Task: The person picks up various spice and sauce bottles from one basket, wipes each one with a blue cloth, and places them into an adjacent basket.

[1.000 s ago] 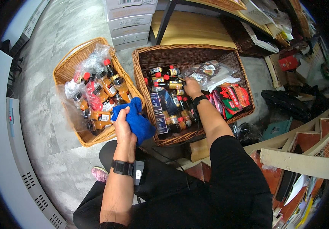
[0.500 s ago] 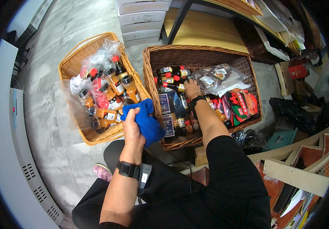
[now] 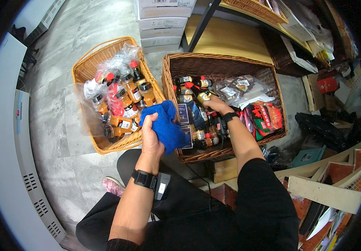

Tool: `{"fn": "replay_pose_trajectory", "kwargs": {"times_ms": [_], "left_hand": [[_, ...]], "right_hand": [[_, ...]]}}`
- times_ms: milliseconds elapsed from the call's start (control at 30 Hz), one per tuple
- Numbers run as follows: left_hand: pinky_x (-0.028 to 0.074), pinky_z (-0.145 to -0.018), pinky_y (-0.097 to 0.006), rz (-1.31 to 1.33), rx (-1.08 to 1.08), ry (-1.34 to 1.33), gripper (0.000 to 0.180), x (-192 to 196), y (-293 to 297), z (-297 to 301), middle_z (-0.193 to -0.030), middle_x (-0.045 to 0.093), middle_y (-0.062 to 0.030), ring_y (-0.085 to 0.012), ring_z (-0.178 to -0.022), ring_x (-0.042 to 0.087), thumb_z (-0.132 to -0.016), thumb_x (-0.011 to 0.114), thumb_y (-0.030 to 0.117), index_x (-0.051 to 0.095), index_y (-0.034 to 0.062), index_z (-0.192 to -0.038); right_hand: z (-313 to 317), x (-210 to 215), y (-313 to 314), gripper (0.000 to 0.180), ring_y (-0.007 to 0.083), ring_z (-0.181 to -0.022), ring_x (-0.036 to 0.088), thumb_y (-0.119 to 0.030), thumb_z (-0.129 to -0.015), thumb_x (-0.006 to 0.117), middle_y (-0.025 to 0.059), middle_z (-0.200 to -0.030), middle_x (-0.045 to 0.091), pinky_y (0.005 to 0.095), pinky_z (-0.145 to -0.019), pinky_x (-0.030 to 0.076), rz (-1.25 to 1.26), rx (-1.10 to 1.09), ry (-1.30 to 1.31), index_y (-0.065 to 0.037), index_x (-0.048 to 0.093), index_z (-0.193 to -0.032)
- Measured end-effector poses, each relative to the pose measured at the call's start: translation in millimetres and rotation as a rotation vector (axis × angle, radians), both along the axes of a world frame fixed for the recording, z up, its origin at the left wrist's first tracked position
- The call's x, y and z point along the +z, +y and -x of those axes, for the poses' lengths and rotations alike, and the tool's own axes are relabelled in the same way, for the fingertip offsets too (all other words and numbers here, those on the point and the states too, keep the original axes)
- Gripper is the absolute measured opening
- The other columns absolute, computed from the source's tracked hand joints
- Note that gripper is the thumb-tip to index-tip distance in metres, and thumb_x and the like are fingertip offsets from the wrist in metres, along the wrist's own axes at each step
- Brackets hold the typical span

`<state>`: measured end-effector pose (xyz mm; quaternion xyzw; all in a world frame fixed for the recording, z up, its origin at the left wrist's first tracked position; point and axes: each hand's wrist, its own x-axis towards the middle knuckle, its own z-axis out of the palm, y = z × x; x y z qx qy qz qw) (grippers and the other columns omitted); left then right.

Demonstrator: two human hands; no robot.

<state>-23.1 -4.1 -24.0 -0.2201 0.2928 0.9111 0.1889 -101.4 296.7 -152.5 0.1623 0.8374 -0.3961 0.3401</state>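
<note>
Bottle [image 3: 202, 96] has tilted upward, right hand [image 3: 217, 104] clamping it (left hand [image 3: 150, 134] squeezing blue cloth [image 3: 166, 129]).

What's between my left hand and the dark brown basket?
In the head view, the blue cloth your left hand grips lies across that stretch, toward the dark brown basket.

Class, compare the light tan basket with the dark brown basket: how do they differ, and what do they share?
Colour: the light tan basket is golden; the dark brown basket is much darker inside.
Size: the dark brown basket looks larger than the light tan basket.
Contents: the light tan basket holds mostly black-lidded orange jars; the dark brown basket holds dark bottles and colourful packets.
Shared: both are woven and hold red-capped bottles.
</note>
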Motion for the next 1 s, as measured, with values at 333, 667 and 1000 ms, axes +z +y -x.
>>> {"fn": "replay_pose_trajectory", "kwargs": {"times_ms": [333, 667, 1000], "left_hand": [[0.044, -0.086, -0.035, 0.012, 0.043, 0.234, 0.068, 13, 0, -9, -0.115, 0.048, -0.0111, -0.0212, -0.098, 0.052, -0.081, 0.053, 0.019, 0.019, 0.0123, -0.139], [0.049, -0.076, -0.029, 0.295, 0.037, 0.228, 0.054, 20, -19, -16, -0.103, 0.054, -0.0110, -0.0168, -0.088, 0.057, -0.078, 0.066, 0.016, 0.038, 0.0046, -0.123], [0.051, -0.068, -0.031, -0.042, 0.046, 0.144, 0.029, 18, -28, -11, -0.088, 0.061, -0.0082, -0.0179, -0.076, 0.060, -0.083, 0.058, 0.029, 0.053, 0.0082, -0.103]], "right_hand": [[-87, 120, -99, 0.049, 0.0207, -0.084, 0.059, -0.018, -0.071, 0.067, 0.0093, -0.093, 0.058, 0.0334, -0.075, 0.049, 0.479, 0.101, 0.398, -0.004, 0.040, -0.110], [-125, 156, -158, 0.060, 0.0388, -0.088, 0.058, -0.016, -0.067, 0.069, 0.0259, -0.095, 0.055, 0.0414, -0.075, 0.046, 0.129, 0.442, 0.776, 0.001, 0.034, -0.113], [-142, 148, -154, 0.036, 0.0161, -0.069, 0.058, -0.026, -0.082, 0.055, 0.0083, -0.084, 0.056, 0.0270, -0.046, 0.045, 1.367, -0.051, -0.360, -0.006, 0.042, -0.109]]}}
